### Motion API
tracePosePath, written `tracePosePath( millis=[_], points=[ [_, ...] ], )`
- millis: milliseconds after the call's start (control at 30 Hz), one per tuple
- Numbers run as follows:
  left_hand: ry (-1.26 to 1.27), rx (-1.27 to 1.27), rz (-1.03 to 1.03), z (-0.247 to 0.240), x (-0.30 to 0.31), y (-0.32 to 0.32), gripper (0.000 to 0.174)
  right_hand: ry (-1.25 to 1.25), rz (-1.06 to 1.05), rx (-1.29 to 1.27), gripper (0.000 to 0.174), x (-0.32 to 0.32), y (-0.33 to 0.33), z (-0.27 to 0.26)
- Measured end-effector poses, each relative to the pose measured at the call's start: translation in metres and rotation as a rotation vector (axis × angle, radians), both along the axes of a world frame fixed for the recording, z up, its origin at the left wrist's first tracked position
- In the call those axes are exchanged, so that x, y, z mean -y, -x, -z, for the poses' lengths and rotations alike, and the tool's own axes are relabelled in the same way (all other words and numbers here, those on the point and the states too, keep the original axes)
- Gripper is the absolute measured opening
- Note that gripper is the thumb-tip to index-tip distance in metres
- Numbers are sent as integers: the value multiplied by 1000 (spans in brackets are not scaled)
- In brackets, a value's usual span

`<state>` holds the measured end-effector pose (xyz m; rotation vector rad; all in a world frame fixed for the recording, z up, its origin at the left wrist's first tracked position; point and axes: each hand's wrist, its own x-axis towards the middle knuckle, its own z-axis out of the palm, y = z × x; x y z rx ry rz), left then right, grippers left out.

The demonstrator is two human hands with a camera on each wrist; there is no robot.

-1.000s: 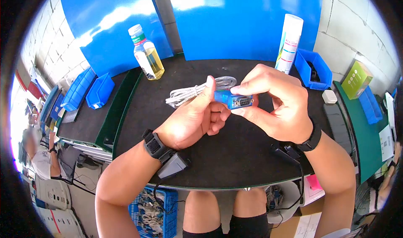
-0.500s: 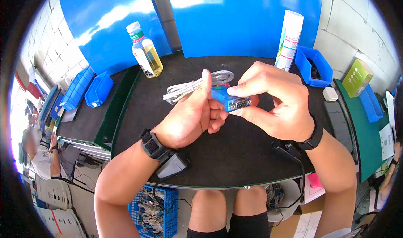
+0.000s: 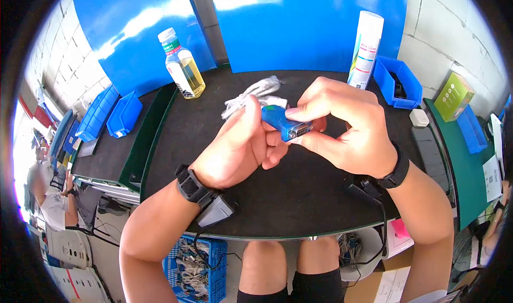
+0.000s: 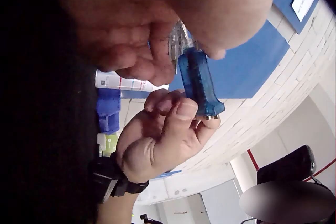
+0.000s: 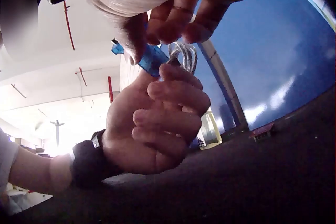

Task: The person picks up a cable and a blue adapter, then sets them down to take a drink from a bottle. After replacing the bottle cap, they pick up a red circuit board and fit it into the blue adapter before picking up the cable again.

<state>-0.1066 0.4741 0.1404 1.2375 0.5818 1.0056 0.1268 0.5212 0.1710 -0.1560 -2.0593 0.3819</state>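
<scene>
A translucent blue connector (image 3: pixel 284 124) with a metal pin end is held between both hands above the dark table. My right hand (image 3: pixel 352 129) pinches its pin end between thumb and fingers. My left hand (image 3: pixel 235 143) grips the other end, thumb raised, fingers curled beneath. Behind the left thumb lies the bundled clear-grey cable (image 3: pixel 256 93). The left wrist view shows the blue connector (image 4: pixel 199 82) from the side, with the right hand (image 4: pixel 163 140) at its metal end. In the right wrist view the left hand (image 5: pixel 163 119) curls round the cable end of the connector (image 5: pixel 152 59).
A bottle of yellow liquid (image 3: pixel 185 72) and a white spray can (image 3: pixel 366 49) stand at the back. Blue bins (image 3: pixel 397 84) and a green box (image 3: pixel 454 97) are on the right, more bins (image 3: pixel 125 114) on the left. Below is a blue basket of cables (image 3: pixel 218 271).
The connector has turned, its pin end tilting downward, and moved slightly left with both hands. The cable bundle behind it has swung to a steeper angle.
</scene>
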Motion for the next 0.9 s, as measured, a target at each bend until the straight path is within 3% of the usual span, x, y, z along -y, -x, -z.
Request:
tracePosePath(
  millis=[33,133,167,333,400,500,900],
  points=[
    [26,54,-120,-5,7,-9,73,27,-15,-15,34,-3,0,3],
    [-138,-81,-94,-2,2,1,63,10,-19,-16,31,-4,2,4],
    [-95,-18,-103,-3,1,0,55,10,-21,-15,31,-3,2,3],
    [-80,1,-158,-3,-3,4,50,-1,14,-24,23,-4,4,4],
    [-84,17,-64,-3,-5,8,45,-4,24,-15,22,-5,4,4],
    [-60,134,-97,-12,5,-4,39,9,13,-17,21,-3,5,5],
    [-81,211,46,-1,-6,7,35,-34,-29,-5,19,-2,3,1]
  ],
)
